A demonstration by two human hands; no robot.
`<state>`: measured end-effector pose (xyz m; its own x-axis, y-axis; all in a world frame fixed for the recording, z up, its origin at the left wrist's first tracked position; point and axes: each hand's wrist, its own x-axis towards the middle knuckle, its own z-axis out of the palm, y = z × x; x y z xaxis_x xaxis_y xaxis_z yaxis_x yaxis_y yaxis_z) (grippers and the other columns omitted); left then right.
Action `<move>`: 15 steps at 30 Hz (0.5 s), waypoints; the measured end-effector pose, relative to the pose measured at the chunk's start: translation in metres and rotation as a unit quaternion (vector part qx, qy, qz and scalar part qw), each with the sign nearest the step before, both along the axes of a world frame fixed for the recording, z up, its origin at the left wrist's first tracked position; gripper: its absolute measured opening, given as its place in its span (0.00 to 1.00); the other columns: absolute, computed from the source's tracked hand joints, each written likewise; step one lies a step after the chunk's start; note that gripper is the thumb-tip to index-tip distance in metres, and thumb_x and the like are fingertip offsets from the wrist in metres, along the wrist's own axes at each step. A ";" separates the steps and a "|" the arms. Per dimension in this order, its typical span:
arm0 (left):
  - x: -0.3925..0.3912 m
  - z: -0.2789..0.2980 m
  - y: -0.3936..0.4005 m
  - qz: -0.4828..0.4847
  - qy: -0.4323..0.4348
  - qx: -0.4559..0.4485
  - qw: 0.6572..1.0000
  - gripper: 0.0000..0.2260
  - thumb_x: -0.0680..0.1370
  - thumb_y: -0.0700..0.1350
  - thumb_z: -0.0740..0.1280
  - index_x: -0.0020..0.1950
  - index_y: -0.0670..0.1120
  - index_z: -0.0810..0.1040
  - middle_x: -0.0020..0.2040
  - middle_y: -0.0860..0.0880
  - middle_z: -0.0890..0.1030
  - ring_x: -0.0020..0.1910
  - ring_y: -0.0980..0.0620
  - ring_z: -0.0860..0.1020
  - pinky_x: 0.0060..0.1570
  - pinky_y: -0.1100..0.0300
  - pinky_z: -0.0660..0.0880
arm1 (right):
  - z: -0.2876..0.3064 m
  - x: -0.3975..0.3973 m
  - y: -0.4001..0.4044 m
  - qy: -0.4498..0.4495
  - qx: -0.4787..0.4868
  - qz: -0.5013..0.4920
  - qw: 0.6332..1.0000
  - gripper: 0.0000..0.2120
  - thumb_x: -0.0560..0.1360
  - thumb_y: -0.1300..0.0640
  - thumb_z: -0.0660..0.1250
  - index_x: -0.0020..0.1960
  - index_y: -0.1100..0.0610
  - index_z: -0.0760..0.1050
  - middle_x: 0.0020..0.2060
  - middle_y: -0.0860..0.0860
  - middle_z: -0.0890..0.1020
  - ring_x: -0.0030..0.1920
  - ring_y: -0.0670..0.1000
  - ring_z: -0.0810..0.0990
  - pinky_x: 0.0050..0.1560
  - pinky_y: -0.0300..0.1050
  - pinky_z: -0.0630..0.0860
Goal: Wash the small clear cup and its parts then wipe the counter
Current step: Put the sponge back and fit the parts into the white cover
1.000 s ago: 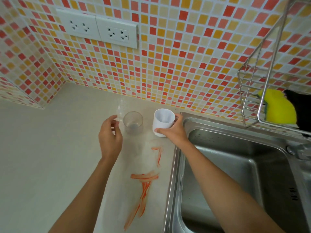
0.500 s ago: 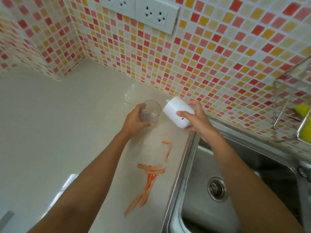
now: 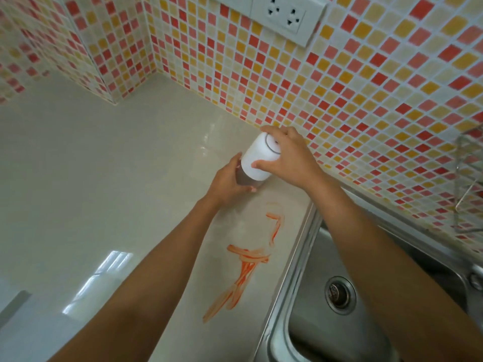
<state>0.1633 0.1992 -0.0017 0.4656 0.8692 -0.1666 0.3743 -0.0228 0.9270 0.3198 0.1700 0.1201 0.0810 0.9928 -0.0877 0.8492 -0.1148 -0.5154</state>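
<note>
At the centre of the frame, a person's two bare hands bring together the pieces of a small blender-style cup above a pale, glossy cream counter (image 3: 78,165). The right hand (image 3: 290,158) is wrapped around an opaque white cylindrical plastic part (image 3: 257,159), thumb pressed on its near side and fingers curled over its upturned end, holding it tilted over the small clear plastic cup (image 3: 241,178). The left hand (image 3: 227,182) cups that clear vessel from the left and below, fingers closed round its wall; most of the cup is hidden behind the hand and the white part, so whether the two pieces are fully seated together cannot be told.

Just below the hands, toward the lower centre of the frame, a streaky orange smear (image 3: 243,267) lies across the counter, running down alongside the rim of the stainless steel sink (image 3: 300,257) at lower right. The sink basin looks dry and its round metal drain (image 3: 339,293) is uncovered; no water is seen running. A white double wall socket (image 3: 285,14) sits at the top of the frame on the red, orange and cream mosaic tile wall (image 3: 366,100).

By this evidence the job looks barely begun: cup and parts are in hand but not yet over the sink, washing appears still to come, and the orange mess shows the counter has not been wiped.
</note>
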 end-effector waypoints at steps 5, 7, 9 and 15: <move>-0.008 -0.005 -0.003 0.015 -0.036 -0.012 0.999 0.49 0.62 0.52 0.81 0.77 0.51 0.57 0.67 0.50 0.75 0.64 0.52 0.75 0.65 0.54 0.71 | -0.014 -0.013 0.001 -0.062 -0.030 0.050 0.996 0.39 0.68 0.47 0.76 0.75 0.43 0.62 0.69 0.52 0.65 0.67 0.57 0.63 0.66 0.55 0.68; -0.007 -0.004 -0.003 0.014 -0.054 -0.002 0.998 0.45 0.62 0.53 0.81 0.74 0.55 0.63 0.64 0.54 0.77 0.60 0.55 0.77 0.62 0.55 0.74 | -0.022 -0.012 0.000 -0.036 -0.031 0.033 0.998 0.40 0.68 0.47 0.76 0.75 0.43 0.61 0.70 0.52 0.64 0.68 0.58 0.64 0.66 0.55 0.69; -0.005 -0.001 -0.003 0.011 -0.065 0.004 0.998 0.40 0.63 0.52 0.80 0.71 0.57 0.67 0.60 0.57 0.79 0.56 0.57 0.79 0.57 0.61 0.76 | -0.029 -0.011 -0.002 -0.002 -0.025 0.017 1.000 0.43 0.68 0.47 0.77 0.76 0.44 0.58 0.71 0.52 0.64 0.68 0.57 0.66 0.66 0.52 0.69; -0.004 -0.006 0.000 0.003 -0.038 0.023 0.999 0.35 0.65 0.53 0.79 0.69 0.55 0.70 0.57 0.57 0.81 0.52 0.59 0.80 0.52 0.67 0.76 | -0.046 -0.008 -0.017 0.260 -0.085 -0.117 0.955 0.41 0.68 0.44 0.76 0.74 0.47 0.58 0.66 0.43 0.70 0.67 0.49 0.70 0.63 0.48 0.74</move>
